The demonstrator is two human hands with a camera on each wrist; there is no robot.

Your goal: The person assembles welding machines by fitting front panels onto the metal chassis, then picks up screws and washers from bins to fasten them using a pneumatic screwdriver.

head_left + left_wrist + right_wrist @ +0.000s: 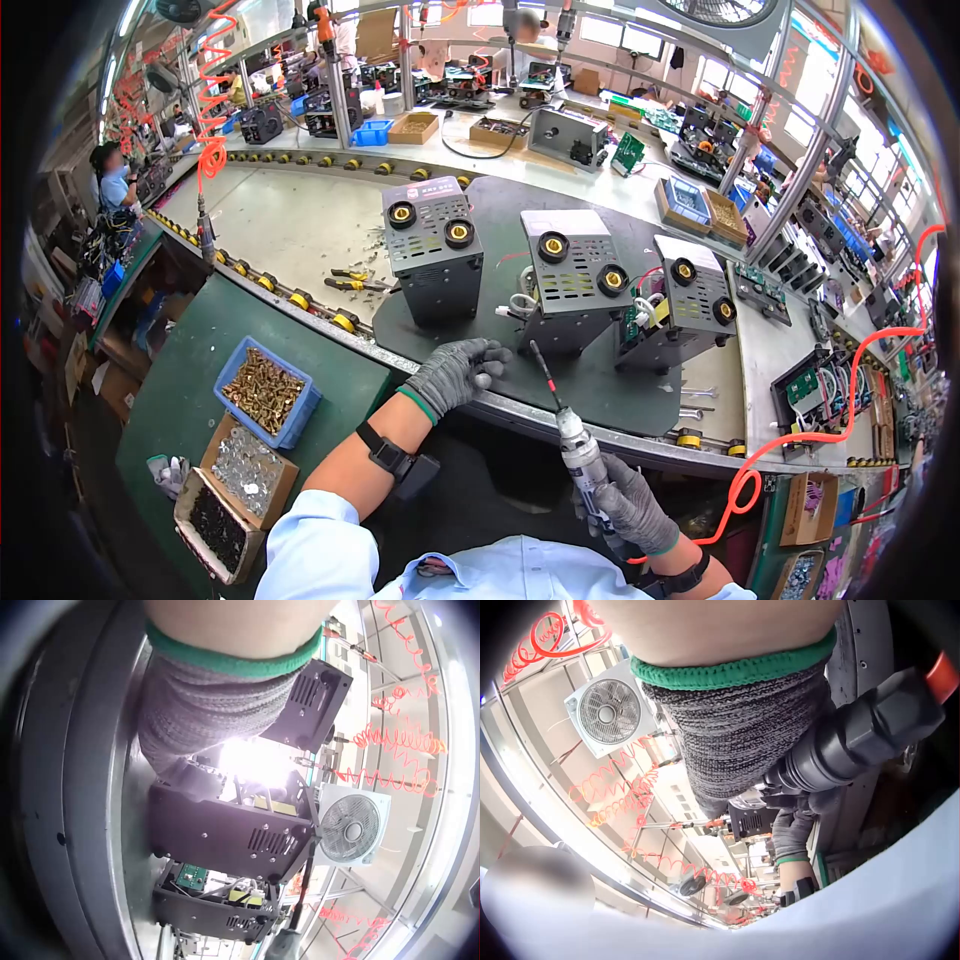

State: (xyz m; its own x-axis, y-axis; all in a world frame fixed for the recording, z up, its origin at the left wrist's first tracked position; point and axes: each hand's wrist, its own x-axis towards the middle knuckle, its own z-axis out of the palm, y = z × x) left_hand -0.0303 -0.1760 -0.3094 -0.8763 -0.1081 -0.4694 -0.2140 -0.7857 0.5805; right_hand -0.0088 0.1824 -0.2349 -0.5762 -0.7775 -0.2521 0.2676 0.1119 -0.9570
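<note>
Three dark metal units stand on the dark board: a left unit (436, 262), a middle unit (568, 290) and a right unit (675, 310), each with two round brass-centred sockets. My gloved left hand (455, 374) rests near the board's front edge, below the left and middle units, fingers loosely bent with nothing seen in them. The gloved right hand (632, 508) grips a silver air screwdriver (583, 462), its bit pointing up toward the middle unit without touching it. In the right wrist view the tool's black end (862, 731) shows beside the right hand (742, 742).
At the left, a green table (190, 350) bears a blue bin of brass screws (265, 392) and boxes of small parts. Yellow-handled pliers (352, 280) lie left of the units. An orange air hose (790, 440) runs along the right. Rollers line the bench edge.
</note>
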